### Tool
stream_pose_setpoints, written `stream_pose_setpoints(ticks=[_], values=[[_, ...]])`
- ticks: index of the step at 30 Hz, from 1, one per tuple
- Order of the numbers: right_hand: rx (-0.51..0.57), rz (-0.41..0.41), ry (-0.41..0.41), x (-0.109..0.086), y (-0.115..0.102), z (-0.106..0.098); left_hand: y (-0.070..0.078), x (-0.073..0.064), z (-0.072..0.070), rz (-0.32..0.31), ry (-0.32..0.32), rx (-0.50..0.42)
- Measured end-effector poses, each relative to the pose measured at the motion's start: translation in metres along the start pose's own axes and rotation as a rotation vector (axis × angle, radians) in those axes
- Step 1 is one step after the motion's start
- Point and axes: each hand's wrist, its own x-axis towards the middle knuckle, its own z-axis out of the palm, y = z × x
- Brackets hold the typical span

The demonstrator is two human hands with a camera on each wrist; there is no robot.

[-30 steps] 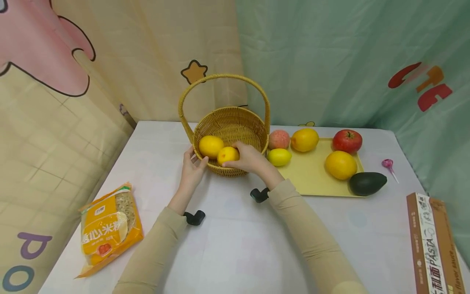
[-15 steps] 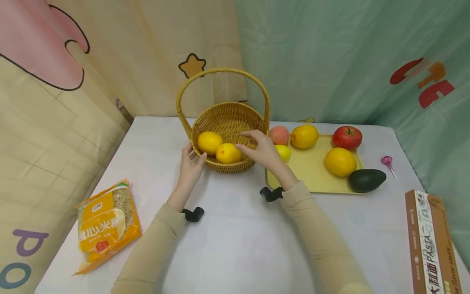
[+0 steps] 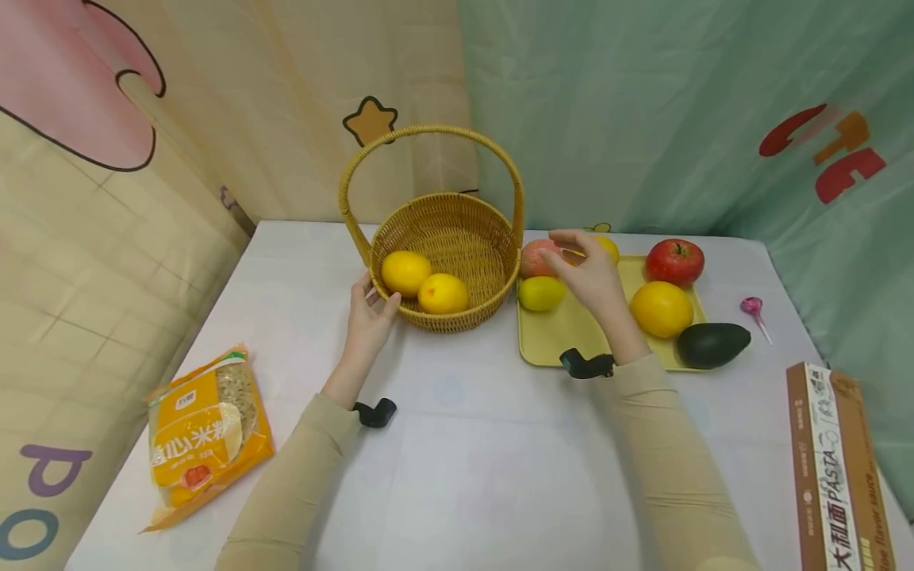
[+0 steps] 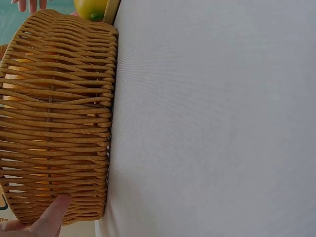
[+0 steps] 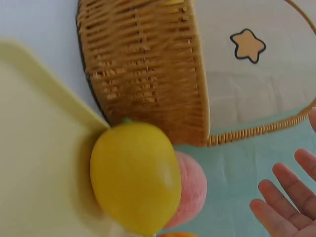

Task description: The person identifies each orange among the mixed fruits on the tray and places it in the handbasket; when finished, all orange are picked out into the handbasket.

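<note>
A round wicker basket (image 3: pixel 464 238) with a tall arched handle stands at the back of the table. Two lemon-like yellow fruits (image 3: pixel 407 274) lie inside it, towards the front left. My left hand (image 3: pixel 367 325) rests against the basket's left side, its thumb (image 4: pixel 55 210) straight on the woven wall. Holding nothing, my right hand (image 3: pixel 593 274) hovers over the left part of the yellow tray (image 3: pixel 585 345), fingers parted and slightly bent. Close to it are a pink peach-like fruit (image 3: pixel 535 260), a small yellow-green lemon (image 3: pixel 541 293) and a larger yellow fruit (image 3: pixel 608 250), partly hidden by the hand.
A red apple (image 3: pixel 674 262), another yellow fruit (image 3: pixel 662 309) and a dark green avocado (image 3: pixel 712 345) lie at the tray's right side. Further right are a pink lollipop (image 3: pixel 752 306) and a pasta box (image 3: pixel 839 468). An orange food bag (image 3: pixel 207 436) lies at left.
My right hand has let go of the front yellow fruit in the basket and moved right, out over the tray. My left hand has stayed at the basket's side.
</note>
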Motion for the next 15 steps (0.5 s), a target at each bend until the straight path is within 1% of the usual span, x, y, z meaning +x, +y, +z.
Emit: stream_pose_setpoints(ticks=[3,9,13,15], values=[[-0.035,0.019,0.048,0.001,0.007,-0.01,0.0,0.0,0.0,0.009,0.0,-0.004],[-0.062,0.076,0.139,0.003,0.02,-0.026,-0.001,0.001,0.001,0.022,0.001,-0.005],[-0.096,0.139,0.164,0.004,0.024,-0.032,-0.002,0.001,0.001,0.019,0.003,-0.012],[-0.11,0.178,0.163,0.005,0.025,-0.034,-0.003,0.001,0.001,0.019,0.002,-0.016]])
